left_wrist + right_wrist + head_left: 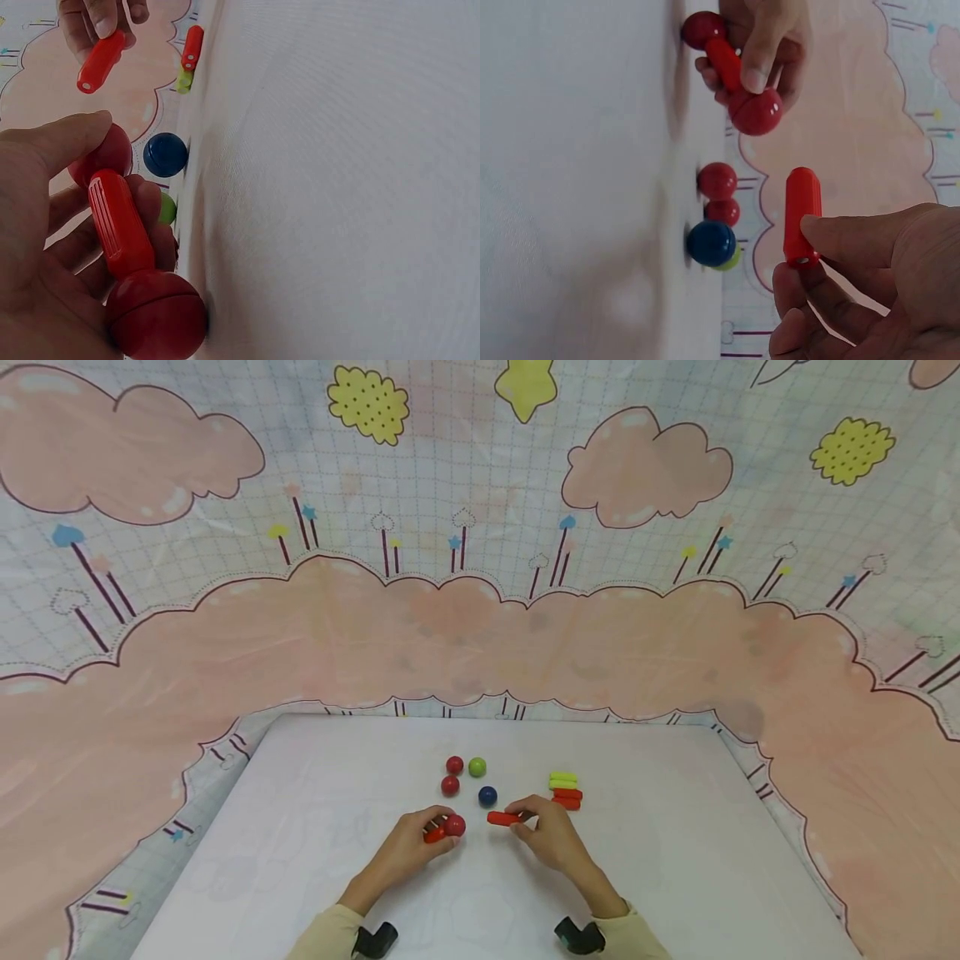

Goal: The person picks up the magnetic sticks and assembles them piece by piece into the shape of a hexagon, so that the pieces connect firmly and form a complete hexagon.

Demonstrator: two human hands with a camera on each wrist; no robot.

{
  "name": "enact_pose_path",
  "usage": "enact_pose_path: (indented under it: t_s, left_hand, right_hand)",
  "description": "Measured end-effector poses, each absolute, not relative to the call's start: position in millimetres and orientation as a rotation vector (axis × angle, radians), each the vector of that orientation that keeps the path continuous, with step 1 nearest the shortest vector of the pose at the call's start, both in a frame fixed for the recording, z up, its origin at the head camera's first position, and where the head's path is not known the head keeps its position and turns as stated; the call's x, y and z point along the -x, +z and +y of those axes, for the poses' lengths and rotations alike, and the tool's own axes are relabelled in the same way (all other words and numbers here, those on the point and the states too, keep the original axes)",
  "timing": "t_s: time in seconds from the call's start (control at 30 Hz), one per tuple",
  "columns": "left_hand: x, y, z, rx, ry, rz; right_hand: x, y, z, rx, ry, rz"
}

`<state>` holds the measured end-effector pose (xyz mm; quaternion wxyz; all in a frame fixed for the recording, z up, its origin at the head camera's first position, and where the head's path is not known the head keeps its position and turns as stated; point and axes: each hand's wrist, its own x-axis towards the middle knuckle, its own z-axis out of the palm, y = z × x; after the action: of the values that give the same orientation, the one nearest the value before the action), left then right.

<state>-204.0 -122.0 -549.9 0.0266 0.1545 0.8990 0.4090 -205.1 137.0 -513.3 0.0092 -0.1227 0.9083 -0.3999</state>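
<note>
My left hand point(405, 847) grips a red stick point(120, 225) with a dark red ball point(156, 319) at one end and another red ball point(105, 159) at the other. The thumb lies against that second ball, and the fingers curl behind the stick. To the right, my right hand point(558, 839) pinches a loose red stick point(802, 214) between thumb and fingers, its free end towards the left hand. Small round marks, perhaps magnets or holes, show on this stick's end. A gap separates the two held pieces.
Beyond the hands on the white table point(300, 793) lie two red balls point(454, 765), a green ball point(477, 767) and a blue ball point(487, 796). Behind the right hand sit yellow-green sticks point(562, 781) and red sticks point(567, 799). A patterned cloth point(450, 643) hangs behind the table.
</note>
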Motion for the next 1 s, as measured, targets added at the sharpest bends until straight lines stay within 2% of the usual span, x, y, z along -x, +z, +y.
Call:
enact_pose_path:
  t_s: [1.0]
  left_hand:
    - [204,-553,-122,-0.499,1.253,2.793]
  right_hand:
    - [210,-514,108,0.470,-1.170,2.788]
